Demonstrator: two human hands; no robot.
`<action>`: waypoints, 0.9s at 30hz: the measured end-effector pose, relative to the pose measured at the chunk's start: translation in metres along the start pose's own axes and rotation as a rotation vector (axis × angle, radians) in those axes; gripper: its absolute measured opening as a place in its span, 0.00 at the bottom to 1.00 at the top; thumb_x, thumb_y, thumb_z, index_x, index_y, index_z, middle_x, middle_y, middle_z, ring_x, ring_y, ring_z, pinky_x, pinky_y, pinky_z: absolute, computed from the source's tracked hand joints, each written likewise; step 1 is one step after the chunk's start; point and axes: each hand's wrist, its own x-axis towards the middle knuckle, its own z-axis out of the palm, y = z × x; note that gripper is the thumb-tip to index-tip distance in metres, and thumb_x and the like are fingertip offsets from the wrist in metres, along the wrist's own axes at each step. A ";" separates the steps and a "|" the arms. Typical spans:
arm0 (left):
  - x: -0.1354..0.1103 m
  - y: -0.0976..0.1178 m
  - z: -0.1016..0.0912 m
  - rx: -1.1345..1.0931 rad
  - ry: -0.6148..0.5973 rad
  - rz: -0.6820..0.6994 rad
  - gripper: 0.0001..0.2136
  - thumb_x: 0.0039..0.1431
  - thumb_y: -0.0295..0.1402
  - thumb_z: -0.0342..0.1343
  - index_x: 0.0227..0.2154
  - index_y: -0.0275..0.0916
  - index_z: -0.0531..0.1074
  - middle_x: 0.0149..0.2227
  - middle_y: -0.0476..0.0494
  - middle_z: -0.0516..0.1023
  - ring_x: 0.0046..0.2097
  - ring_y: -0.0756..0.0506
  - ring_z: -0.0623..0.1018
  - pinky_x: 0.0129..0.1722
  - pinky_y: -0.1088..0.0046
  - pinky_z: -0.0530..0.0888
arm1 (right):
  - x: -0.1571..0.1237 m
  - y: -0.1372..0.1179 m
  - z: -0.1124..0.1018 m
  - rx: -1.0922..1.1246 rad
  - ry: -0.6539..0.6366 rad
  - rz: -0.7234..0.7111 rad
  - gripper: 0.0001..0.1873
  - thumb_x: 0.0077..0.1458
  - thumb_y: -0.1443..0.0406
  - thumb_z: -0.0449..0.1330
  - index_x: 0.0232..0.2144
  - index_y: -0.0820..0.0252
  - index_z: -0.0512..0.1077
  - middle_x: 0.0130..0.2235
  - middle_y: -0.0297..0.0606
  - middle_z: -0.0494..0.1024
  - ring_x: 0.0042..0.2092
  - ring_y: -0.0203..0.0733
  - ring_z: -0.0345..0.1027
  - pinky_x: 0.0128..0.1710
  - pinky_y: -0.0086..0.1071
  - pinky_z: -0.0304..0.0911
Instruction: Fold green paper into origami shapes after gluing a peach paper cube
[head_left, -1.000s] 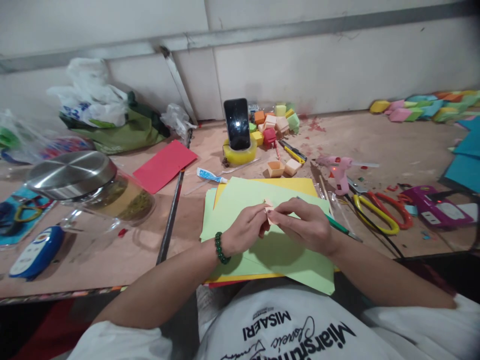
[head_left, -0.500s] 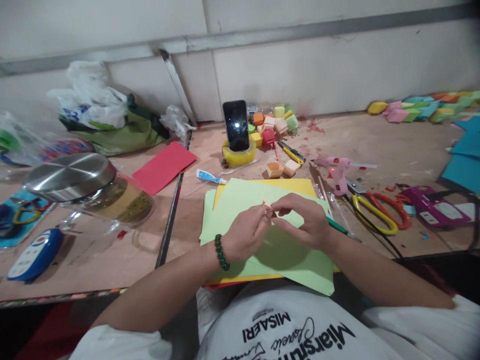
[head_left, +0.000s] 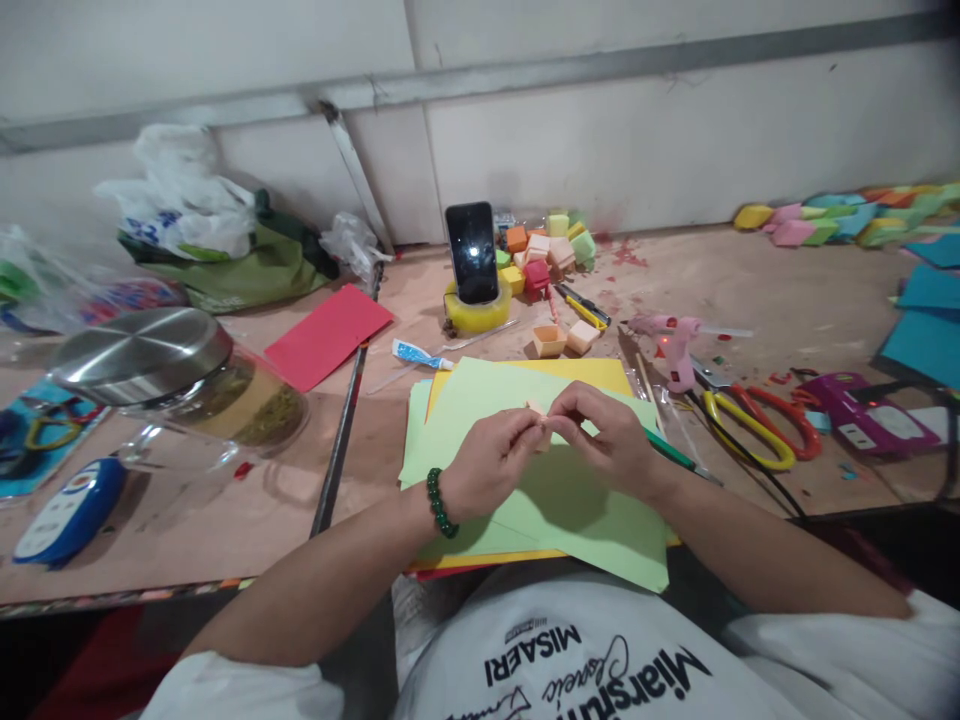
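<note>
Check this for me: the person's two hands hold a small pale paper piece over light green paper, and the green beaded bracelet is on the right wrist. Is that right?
Not quite: the head view shows the green beaded bracelet on the wrist of the left hand, not the right. The rest stands.

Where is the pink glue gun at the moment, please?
In the head view, the pink glue gun is right of centre on the table, beyond the right hand and just left of the large scissors.
</note>
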 end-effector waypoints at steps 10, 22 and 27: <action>-0.003 -0.003 -0.001 0.156 -0.078 0.049 0.10 0.63 0.31 0.45 0.27 0.39 0.68 0.26 0.49 0.72 0.30 0.50 0.71 0.33 0.74 0.68 | -0.001 -0.002 0.000 0.081 -0.020 0.064 0.13 0.62 0.60 0.57 0.25 0.58 0.68 0.24 0.32 0.69 0.24 0.32 0.59 0.23 0.28 0.56; 0.006 -0.010 0.005 -0.239 0.082 -0.116 0.21 0.63 0.49 0.48 0.29 0.36 0.74 0.30 0.44 0.77 0.31 0.49 0.73 0.30 0.75 0.71 | 0.006 0.005 0.012 0.801 -0.009 0.792 0.23 0.42 0.47 0.69 0.26 0.59 0.71 0.24 0.31 0.74 0.23 0.32 0.66 0.23 0.28 0.64; 0.007 -0.012 0.003 -0.197 0.101 -0.218 0.21 0.62 0.46 0.47 0.22 0.36 0.69 0.20 0.50 0.69 0.24 0.51 0.69 0.25 0.76 0.68 | 0.003 0.003 0.010 0.571 -0.117 0.663 0.21 0.48 0.48 0.65 0.29 0.59 0.72 0.25 0.33 0.73 0.25 0.33 0.65 0.25 0.29 0.64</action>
